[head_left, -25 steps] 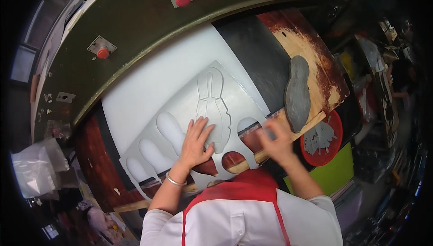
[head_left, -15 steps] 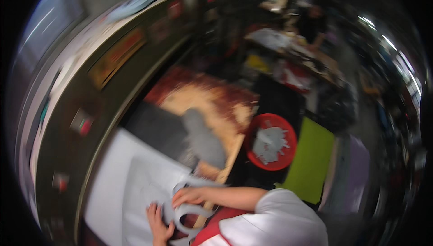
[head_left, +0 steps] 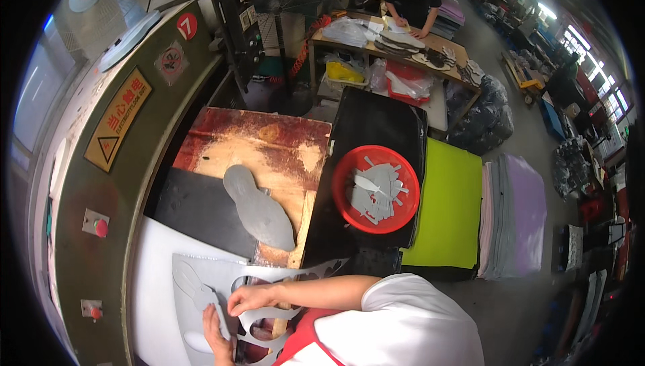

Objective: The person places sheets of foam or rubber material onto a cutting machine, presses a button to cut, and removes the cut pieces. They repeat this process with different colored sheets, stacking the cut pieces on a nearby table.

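At the lower left lies a grey sheet [head_left: 181,312] with sole-shaped cut-outs on its right side. My left hand [head_left: 216,339] is closed on a thin grey sole-shaped piece [head_left: 216,304], tilted above the sheet, its fingers along the near side. Just right of it, my right hand [head_left: 250,297] has its fingers curled together over the sheet's cut-out part; what they pinch, if anything, is hidden. Farther off, a larger grey sole shape [head_left: 259,208] rests across a worn wooden board [head_left: 302,154] and a black mat [head_left: 191,195].
A green machine beam [head_left: 138,158] with red buttons runs along the left. To the right stand a red basin [head_left: 342,201] of grey scraps, a lime-green sheet stack [head_left: 447,211] and grey and lilac sheets [head_left: 524,218]. A person [head_left: 413,0] works at a far table [head_left: 457,54].
My view has shifted and sharpened. My right hand has drawn back from the sheet's cut-outs toward my left hand. My left hand, spread on the sheet before, now grips the grey piece.
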{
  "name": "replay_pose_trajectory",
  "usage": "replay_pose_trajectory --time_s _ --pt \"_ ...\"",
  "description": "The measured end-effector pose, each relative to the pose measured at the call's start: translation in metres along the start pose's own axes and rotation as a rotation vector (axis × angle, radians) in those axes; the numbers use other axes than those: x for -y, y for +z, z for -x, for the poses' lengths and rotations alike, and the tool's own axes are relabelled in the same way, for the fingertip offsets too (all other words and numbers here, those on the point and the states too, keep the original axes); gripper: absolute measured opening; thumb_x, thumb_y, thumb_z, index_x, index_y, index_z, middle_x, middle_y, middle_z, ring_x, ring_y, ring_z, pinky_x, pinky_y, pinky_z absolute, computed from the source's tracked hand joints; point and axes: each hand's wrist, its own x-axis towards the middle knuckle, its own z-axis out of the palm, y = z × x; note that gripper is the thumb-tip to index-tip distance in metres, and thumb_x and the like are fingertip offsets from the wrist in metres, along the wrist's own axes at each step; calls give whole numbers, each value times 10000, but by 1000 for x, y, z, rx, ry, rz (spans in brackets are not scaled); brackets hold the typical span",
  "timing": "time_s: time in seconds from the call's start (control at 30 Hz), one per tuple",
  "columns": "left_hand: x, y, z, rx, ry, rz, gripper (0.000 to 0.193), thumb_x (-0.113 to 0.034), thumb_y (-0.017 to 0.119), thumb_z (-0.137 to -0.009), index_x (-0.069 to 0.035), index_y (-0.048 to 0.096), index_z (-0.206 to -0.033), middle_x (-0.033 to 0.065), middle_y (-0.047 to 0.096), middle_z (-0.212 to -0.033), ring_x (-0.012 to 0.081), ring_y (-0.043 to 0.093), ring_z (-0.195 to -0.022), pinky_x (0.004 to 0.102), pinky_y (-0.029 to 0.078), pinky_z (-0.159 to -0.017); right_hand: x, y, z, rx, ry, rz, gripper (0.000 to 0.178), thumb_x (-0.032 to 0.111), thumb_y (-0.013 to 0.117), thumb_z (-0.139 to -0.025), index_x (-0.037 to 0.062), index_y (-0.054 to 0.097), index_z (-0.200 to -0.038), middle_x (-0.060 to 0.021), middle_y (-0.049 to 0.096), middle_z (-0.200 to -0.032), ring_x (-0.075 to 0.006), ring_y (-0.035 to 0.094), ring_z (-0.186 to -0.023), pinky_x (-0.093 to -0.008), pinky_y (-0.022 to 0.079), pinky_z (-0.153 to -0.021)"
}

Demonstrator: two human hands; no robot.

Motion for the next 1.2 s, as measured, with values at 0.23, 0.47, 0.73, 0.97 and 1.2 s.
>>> replay_pose_trajectory --time_s 0.23,0.47,0.73,0.97,1.2 --pt "-37 -180 -37 -422 -579 318 360 -199 419 -1007 68 527 -1223 148 601 -1168 239 599 -1020 363 492 -880 21 -1 46 -488 -126 673 249 214 677 -758 15 632 -901 -125 654 -817 -246 645 -780 -348 509 -692" --pt "-124 -217 -18 -728 -725 346 230 -165 601 -909 47 641 -989 71 664 -889 131 604 -751 258 464 -635 69 81 42 -560 -537 830 152 115 667 -793 37 643 -921 -133 652 -856 -268 645 -801 -348 509 -726" --pt "-148 -164 10 -874 -712 505 328 -278 505 -985 28 622 -994 24 654 -848 67 553 -744 223 458 -642 93 195 12 -201 -932 987 333 68 769 -695 -30 635 -983 -154 651 -895 -294 635 -786 -327 508 -691" --pt "-154 -154 45 -947 -658 730 403 -321 372 -1026 12 577 -930 3 511 -593 88 512 -548 225 427 -519 57 204 18 -117 -592 754 170 85 760 -756 6 612 -784 -47 622 -723 -163 552 -598 -277 429 -549" --pt "-149 -242 156 -1444 -613 633 333 -331 352 -1031 -58 508 -921 -46 347 -532 65 337 -422 217 281 -385 100 61 3 -911 -411 -392 212 213 606 -918 68 569 -1068 -51 618 -983 -183 606 -831 -300 503 -688"
